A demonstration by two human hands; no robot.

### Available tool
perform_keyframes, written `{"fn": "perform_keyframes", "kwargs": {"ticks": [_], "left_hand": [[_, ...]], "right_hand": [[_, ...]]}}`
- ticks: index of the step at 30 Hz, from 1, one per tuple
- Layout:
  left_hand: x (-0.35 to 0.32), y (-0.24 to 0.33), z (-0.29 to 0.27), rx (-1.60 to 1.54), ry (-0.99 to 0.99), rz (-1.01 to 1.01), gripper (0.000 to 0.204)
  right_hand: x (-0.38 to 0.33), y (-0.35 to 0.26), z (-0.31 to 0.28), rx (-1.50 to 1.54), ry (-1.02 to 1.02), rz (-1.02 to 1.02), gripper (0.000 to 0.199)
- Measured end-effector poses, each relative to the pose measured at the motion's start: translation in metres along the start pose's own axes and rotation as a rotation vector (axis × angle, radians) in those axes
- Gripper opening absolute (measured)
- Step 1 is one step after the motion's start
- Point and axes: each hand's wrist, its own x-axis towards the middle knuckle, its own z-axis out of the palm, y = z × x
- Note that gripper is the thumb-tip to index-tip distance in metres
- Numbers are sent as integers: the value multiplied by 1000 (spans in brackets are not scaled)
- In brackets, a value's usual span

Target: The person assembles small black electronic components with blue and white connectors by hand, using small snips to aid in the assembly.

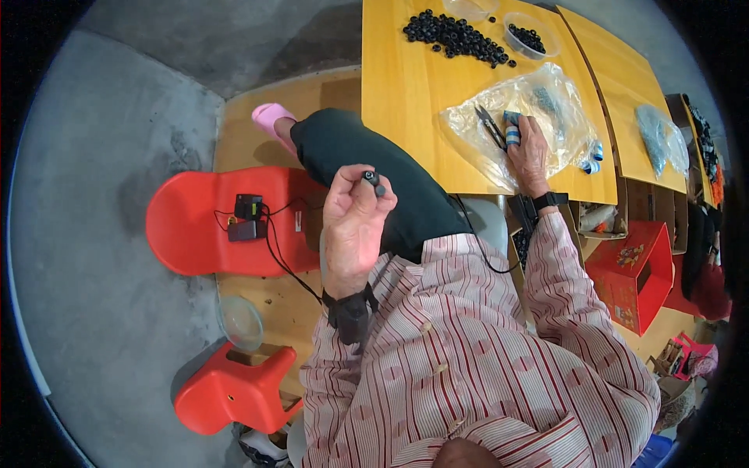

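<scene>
The fingertips of the right hand (529, 152) are hidden by blue-and-white wraps and by the clear plastic bag (521, 117). The bag's dark contents are blurred by the film. The small black part (372, 181) pinched by the left hand (355, 222) is too small to be identified. A clear tub (470, 8) is cut off by the top edge.

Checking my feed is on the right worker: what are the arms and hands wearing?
Both arms wear long sleeves striped pink, red and white. A black wrist strap sits on the left hand, a black watch-like band on the right hand. No gloves; blue-and-white tape wraps right fingertips.
</scene>
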Motion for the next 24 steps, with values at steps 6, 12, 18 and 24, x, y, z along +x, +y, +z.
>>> {"fn": "perform_keyframes", "kwargs": {"ticks": [6,12,18,24], "left_hand": [[16,-23,-12,-131,-47,-126,18],[36,-47,-11,-109,-68,-218,21],[38,-61,-10,-65,-80,-233,21],[32,-63,4,-7,-21,-215,19]], "right_hand": [[-1,7,1,8,8,47,28],[7,-16,-19,-9,310,-157,18],[-3,-114,-64,795,-176,-56,35],[-16,-130,-63,751,-264,-155,41]]}}
